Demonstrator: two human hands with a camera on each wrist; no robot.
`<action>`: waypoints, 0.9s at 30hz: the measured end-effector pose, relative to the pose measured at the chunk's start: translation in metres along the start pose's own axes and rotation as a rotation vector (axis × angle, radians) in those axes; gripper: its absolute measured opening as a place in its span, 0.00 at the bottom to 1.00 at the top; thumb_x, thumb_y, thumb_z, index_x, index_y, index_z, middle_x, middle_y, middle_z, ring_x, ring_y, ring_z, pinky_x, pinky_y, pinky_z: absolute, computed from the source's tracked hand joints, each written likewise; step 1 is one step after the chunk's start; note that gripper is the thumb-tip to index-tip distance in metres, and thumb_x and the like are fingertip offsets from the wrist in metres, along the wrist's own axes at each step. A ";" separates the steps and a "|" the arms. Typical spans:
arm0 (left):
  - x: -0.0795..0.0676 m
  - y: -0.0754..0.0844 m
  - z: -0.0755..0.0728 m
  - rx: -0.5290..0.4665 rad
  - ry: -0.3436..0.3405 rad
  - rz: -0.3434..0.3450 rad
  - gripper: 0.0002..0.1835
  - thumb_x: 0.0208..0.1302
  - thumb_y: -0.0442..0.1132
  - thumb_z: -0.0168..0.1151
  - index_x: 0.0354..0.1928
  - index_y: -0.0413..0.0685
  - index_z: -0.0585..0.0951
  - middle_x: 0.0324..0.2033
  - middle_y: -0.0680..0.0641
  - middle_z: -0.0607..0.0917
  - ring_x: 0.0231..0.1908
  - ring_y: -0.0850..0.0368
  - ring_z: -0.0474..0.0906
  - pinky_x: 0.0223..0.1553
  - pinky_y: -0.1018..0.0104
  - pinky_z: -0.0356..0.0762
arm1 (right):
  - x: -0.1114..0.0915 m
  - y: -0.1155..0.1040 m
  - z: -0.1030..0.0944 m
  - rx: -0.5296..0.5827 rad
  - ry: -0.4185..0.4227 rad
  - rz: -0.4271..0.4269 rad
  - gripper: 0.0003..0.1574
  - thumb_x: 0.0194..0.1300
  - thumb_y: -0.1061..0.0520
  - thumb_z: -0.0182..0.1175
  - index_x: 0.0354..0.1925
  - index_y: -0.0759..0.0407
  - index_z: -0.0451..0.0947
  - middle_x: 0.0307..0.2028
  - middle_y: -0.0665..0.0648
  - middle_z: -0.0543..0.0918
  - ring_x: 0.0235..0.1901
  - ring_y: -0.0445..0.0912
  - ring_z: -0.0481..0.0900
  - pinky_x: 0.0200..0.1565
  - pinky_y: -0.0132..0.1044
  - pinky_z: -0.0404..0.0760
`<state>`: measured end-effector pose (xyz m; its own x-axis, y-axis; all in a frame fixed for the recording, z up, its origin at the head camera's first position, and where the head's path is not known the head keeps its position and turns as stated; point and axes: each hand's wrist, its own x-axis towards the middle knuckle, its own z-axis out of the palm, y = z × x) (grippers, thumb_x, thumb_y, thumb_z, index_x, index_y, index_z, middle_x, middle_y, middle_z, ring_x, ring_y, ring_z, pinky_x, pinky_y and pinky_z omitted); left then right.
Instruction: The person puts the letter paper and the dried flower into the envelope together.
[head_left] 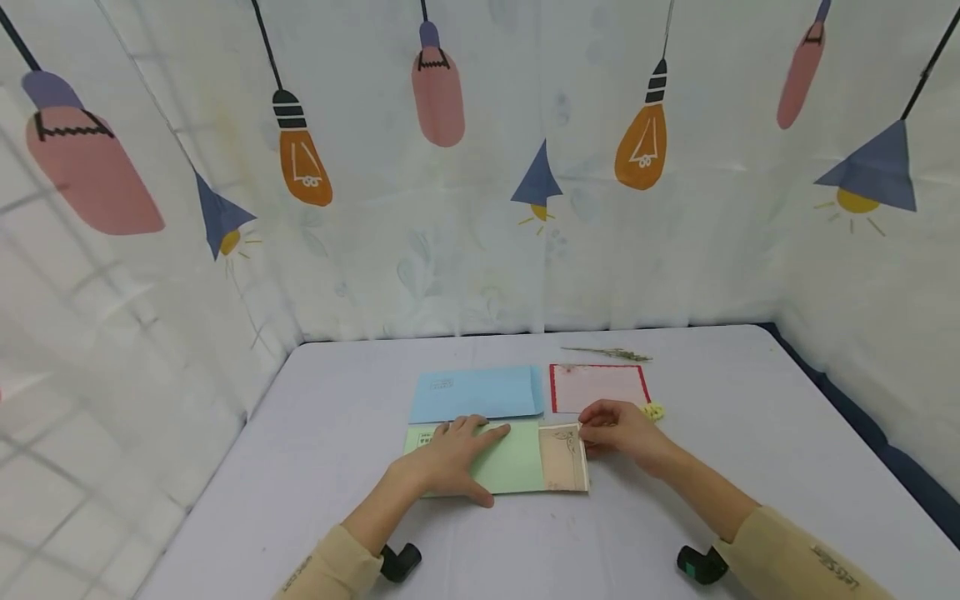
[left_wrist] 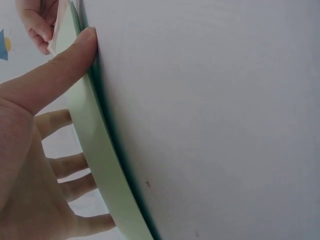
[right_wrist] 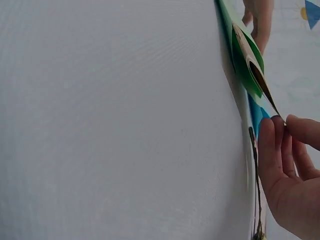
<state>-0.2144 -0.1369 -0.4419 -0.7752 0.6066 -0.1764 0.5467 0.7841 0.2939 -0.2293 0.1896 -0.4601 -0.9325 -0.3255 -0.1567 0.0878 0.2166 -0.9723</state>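
Note:
A light green envelope (head_left: 517,467) lies in front of me on the table. My left hand (head_left: 457,462) rests on it, fingers spread, with the thumb (left_wrist: 80,50) along its near edge. Out of the envelope's right end sticks a folded sheet of tan paper (head_left: 562,462) with a dark scroll pattern. My right hand (head_left: 622,433) pinches the outer end of this sheet between thumb and fingers. In the right wrist view the envelope's mouth (right_wrist: 242,67) gapes around the folded sheet (right_wrist: 260,80). The rest of the sheet is hidden inside.
Just behind the green envelope lies a blue envelope (head_left: 472,393). A pale card with a red border (head_left: 600,387) is to its right, with a small yellow flower (head_left: 654,412) at its corner. A dried sprig (head_left: 615,353) lies farther back on the white table (head_left: 337,417).

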 end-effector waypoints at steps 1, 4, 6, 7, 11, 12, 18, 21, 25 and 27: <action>0.000 0.000 0.000 -0.002 0.000 0.000 0.57 0.51 0.63 0.79 0.80 0.61 0.61 0.73 0.42 0.63 0.71 0.41 0.60 0.68 0.34 0.57 | 0.001 0.000 0.001 0.001 -0.002 -0.002 0.18 0.68 0.62 0.69 0.51 0.71 0.77 0.40 0.62 0.82 0.38 0.51 0.84 0.45 0.43 0.86; 0.000 0.001 0.000 -0.007 -0.001 -0.004 0.57 0.51 0.62 0.79 0.80 0.61 0.61 0.73 0.42 0.63 0.71 0.41 0.60 0.68 0.34 0.56 | 0.002 -0.002 0.003 -0.001 -0.006 -0.008 0.19 0.68 0.61 0.69 0.51 0.71 0.76 0.40 0.62 0.82 0.38 0.51 0.84 0.45 0.43 0.86; 0.000 0.001 0.000 -0.010 0.002 -0.005 0.57 0.51 0.62 0.79 0.80 0.61 0.61 0.73 0.42 0.63 0.71 0.41 0.60 0.67 0.34 0.56 | 0.003 -0.002 0.004 -0.004 -0.003 -0.011 0.19 0.68 0.61 0.69 0.51 0.71 0.76 0.40 0.61 0.82 0.38 0.51 0.83 0.44 0.43 0.86; 0.000 0.001 0.000 -0.012 0.003 -0.006 0.57 0.51 0.62 0.80 0.80 0.61 0.61 0.73 0.42 0.64 0.71 0.40 0.60 0.67 0.34 0.57 | 0.004 -0.002 0.005 -0.008 -0.002 -0.012 0.19 0.68 0.61 0.69 0.51 0.71 0.76 0.40 0.62 0.82 0.38 0.51 0.83 0.44 0.43 0.86; 0.000 0.002 0.000 -0.013 0.004 -0.011 0.57 0.50 0.62 0.80 0.80 0.62 0.61 0.73 0.42 0.64 0.71 0.40 0.60 0.67 0.33 0.57 | 0.005 -0.002 0.008 -0.021 0.019 0.003 0.18 0.67 0.61 0.70 0.49 0.70 0.77 0.38 0.61 0.82 0.37 0.51 0.83 0.44 0.43 0.86; 0.001 0.002 0.001 -0.012 0.002 -0.013 0.57 0.50 0.63 0.80 0.80 0.62 0.62 0.72 0.42 0.64 0.71 0.39 0.60 0.67 0.33 0.57 | 0.005 -0.002 0.009 -0.020 0.023 0.006 0.17 0.67 0.61 0.70 0.49 0.70 0.77 0.38 0.61 0.82 0.37 0.51 0.83 0.44 0.43 0.86; 0.002 0.003 0.003 0.005 0.000 -0.022 0.57 0.50 0.64 0.79 0.80 0.63 0.62 0.73 0.42 0.65 0.71 0.40 0.60 0.68 0.34 0.57 | 0.006 -0.002 0.012 -0.016 0.010 -0.009 0.17 0.67 0.62 0.70 0.48 0.70 0.78 0.38 0.61 0.82 0.37 0.50 0.83 0.43 0.43 0.86; 0.001 0.003 0.002 0.004 -0.006 -0.027 0.57 0.50 0.64 0.79 0.80 0.64 0.61 0.73 0.43 0.64 0.72 0.40 0.60 0.68 0.34 0.57 | 0.007 -0.002 0.014 -0.009 -0.010 -0.019 0.18 0.66 0.62 0.70 0.49 0.71 0.77 0.38 0.61 0.81 0.37 0.51 0.83 0.44 0.43 0.86; -0.001 0.003 0.002 0.002 -0.010 -0.026 0.57 0.50 0.63 0.79 0.80 0.64 0.61 0.73 0.43 0.64 0.72 0.40 0.60 0.68 0.34 0.57 | 0.008 -0.001 0.016 0.001 -0.012 -0.024 0.17 0.65 0.65 0.70 0.48 0.71 0.77 0.38 0.61 0.81 0.36 0.51 0.83 0.43 0.43 0.86; -0.001 0.003 0.002 0.007 -0.007 -0.022 0.57 0.50 0.63 0.79 0.80 0.64 0.61 0.73 0.43 0.65 0.71 0.40 0.60 0.67 0.34 0.58 | 0.008 -0.001 0.018 0.004 -0.011 -0.025 0.17 0.64 0.65 0.70 0.47 0.70 0.77 0.38 0.61 0.81 0.36 0.50 0.82 0.43 0.42 0.86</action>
<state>-0.2112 -0.1345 -0.4425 -0.7850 0.5898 -0.1894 0.5314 0.7983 0.2836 -0.2305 0.1699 -0.4637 -0.9303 -0.3412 -0.1346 0.0661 0.2051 -0.9765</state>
